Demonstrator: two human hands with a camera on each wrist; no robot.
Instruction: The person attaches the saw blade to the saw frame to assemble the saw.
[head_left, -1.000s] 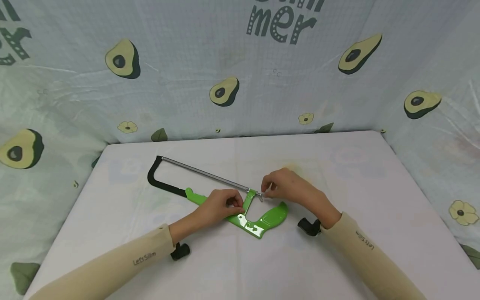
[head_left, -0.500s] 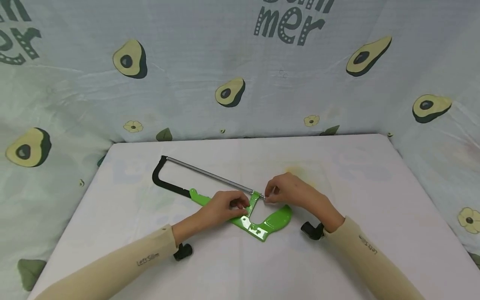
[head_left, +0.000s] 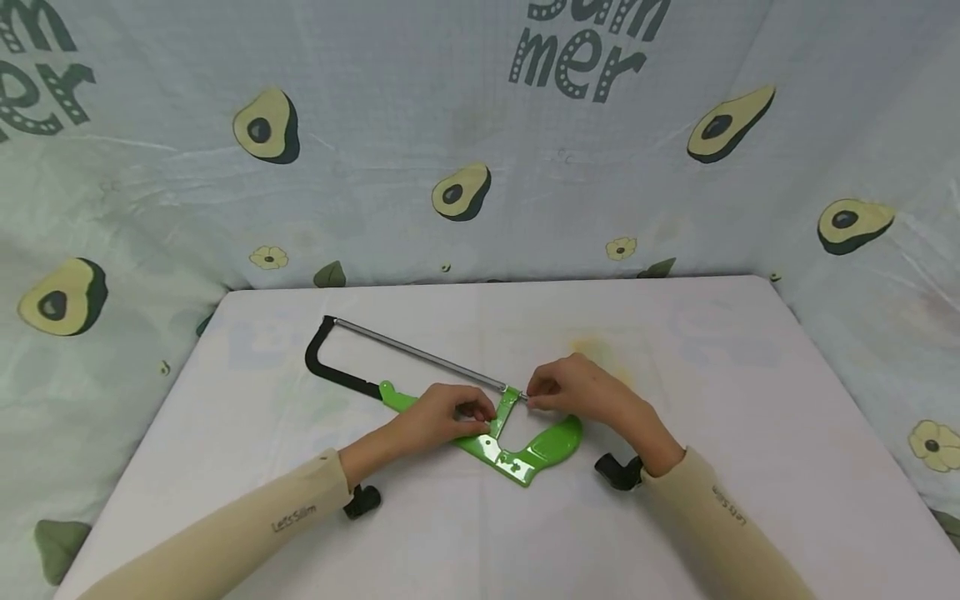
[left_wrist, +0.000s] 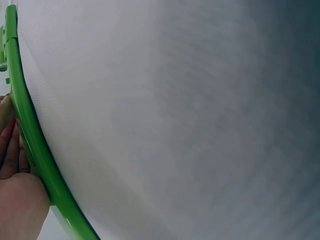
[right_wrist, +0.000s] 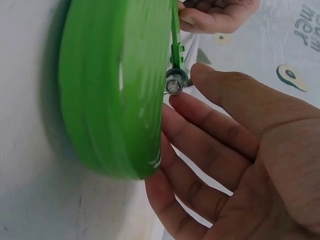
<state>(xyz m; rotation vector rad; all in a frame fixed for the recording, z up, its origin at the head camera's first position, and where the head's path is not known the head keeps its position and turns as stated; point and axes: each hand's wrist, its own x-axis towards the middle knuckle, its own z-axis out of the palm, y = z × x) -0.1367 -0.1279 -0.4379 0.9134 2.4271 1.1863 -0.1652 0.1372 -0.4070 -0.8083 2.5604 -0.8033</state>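
Observation:
A hacksaw with a green handle and a black front bow lies across the middle of the table. Its straight grey blade side faces the far edge. My left hand rests over the green frame and grips it near the short upright. At the blade's near end, the thumb and forefinger of my right hand pinch the wing nut, its threaded end showing in the right wrist view. The other right fingers are loosely bent beside the green handle. In the left wrist view the green frame partly hides the left fingers.
A white cloth covers the table. Behind it hangs a printed curtain with avocados and lettering. Black wrist-worn devices sit under both wrists, near the tabletop.
The right fingertips have shifted on the wing nut; its wing showed below them a second ago and is now mostly covered. The left hand keeps its grip. The head view has shifted slightly.

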